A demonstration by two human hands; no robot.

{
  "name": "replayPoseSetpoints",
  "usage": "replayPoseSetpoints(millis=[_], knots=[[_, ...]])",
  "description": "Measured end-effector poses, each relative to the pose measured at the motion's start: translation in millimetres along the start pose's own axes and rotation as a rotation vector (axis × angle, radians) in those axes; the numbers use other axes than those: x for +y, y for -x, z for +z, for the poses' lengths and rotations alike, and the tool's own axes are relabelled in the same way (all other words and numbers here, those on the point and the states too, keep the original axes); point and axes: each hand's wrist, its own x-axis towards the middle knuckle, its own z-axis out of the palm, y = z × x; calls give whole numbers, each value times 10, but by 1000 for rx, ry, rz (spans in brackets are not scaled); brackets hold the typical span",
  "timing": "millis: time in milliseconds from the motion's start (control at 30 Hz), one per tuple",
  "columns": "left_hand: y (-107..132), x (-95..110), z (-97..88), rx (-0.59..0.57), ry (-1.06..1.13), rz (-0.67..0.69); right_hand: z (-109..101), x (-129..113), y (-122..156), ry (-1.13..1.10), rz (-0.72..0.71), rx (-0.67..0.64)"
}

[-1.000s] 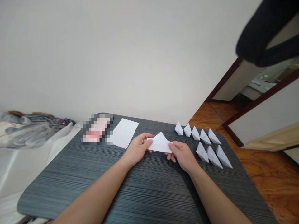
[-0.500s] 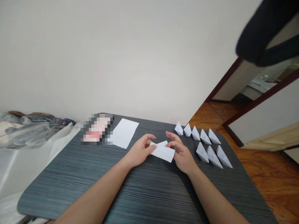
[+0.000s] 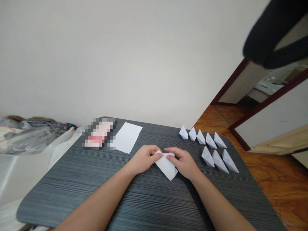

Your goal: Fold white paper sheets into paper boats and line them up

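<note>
Both of my hands hold a partly folded white paper (image 3: 166, 166) low over the dark striped table (image 3: 144, 199). My left hand (image 3: 143, 158) pinches its upper left corner, fingers curled. My right hand (image 3: 182, 162) grips the upper right edge with fingers pressed on the paper. The paper's pointed lower corner faces me. Several finished white folded paper shapes (image 3: 211, 149) stand in two rows at the table's far right.
A flat white sheet (image 3: 126, 137) lies at the table's far side, next to a blurred pink and dark object (image 3: 98, 134). Plastic bags and cloth (image 3: 31, 134) lie to the left on a white surface. Wooden floor and a doorway are at the right.
The paper was held up as a triangle-topped shape, then turned over and brought lower; now both hands press it with its point toward me.
</note>
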Motion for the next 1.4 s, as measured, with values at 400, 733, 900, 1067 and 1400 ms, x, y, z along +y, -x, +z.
replayPoseSetpoints(millis=[400,733,900,1067,1400], knots=[[-34,-36,7,107,59,-87,0,87,-13,-23,63,96],[-58,-87,3,144,115,-86,-18,75,23,-214,23,68],[-78,-140,3,142,240,-110,-54,63,50,-97,-152,18],[-70,-123,-8,98,237,-109,-81,-4,16,77,-294,-51],[-57,-73,-72,-30,166,-113,-116,86,-4,152,-340,-42]])
